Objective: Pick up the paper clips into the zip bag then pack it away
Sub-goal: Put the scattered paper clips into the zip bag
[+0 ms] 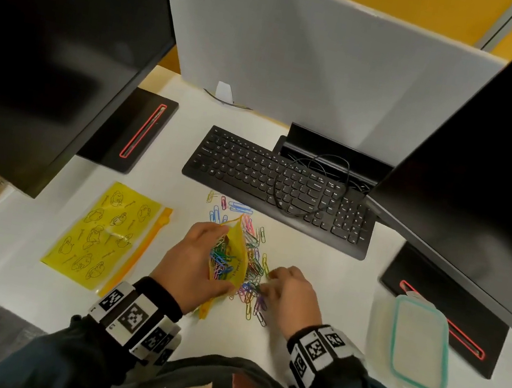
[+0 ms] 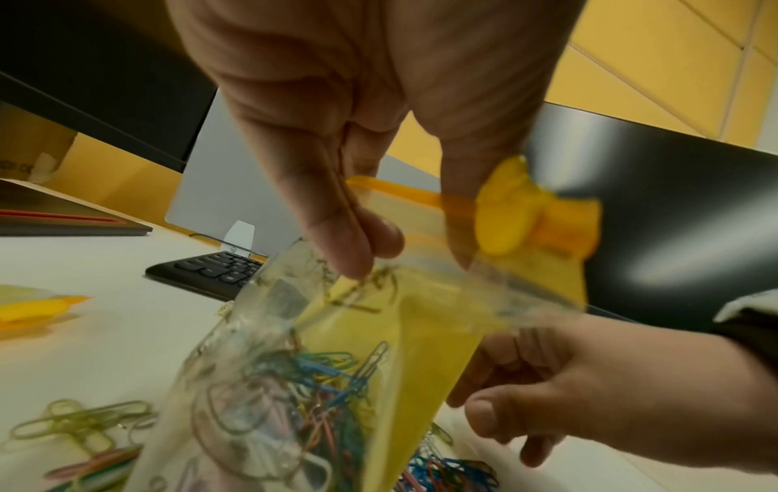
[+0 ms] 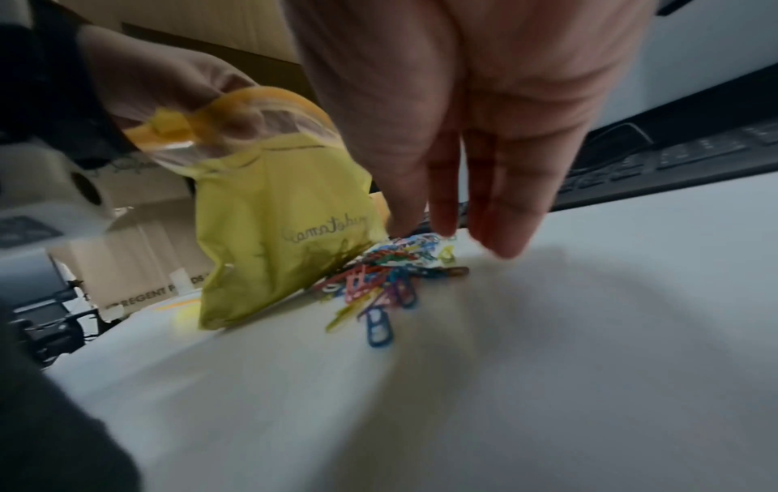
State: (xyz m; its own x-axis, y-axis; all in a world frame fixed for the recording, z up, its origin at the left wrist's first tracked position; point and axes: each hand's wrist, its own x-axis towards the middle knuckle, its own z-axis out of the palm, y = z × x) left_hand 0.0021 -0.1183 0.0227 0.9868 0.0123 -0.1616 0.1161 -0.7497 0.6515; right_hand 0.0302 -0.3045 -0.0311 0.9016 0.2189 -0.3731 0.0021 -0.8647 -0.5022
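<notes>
My left hand (image 1: 199, 262) grips a yellow zip bag (image 1: 238, 258) by its orange zip edge and holds its mouth open, upright on the white desk. Several coloured paper clips (image 2: 303, 392) lie inside the bag (image 2: 412, 349). A loose pile of paper clips (image 1: 252, 281) is spread on the desk just right of and beyond the bag. My right hand (image 1: 269, 280) reaches down onto this pile (image 3: 379, 276), its fingers (image 3: 442, 213) fairly straight and their tips at the clips. Nothing shows pinched between them.
A second yellow zip bag (image 1: 102, 232) lies flat at the left. A black keyboard (image 1: 279, 187) with a cable on it sits behind the clips. A clear box with a teal-rimmed lid (image 1: 416, 342) stands at the right. Two dark monitors (image 1: 53, 41) overhang both sides.
</notes>
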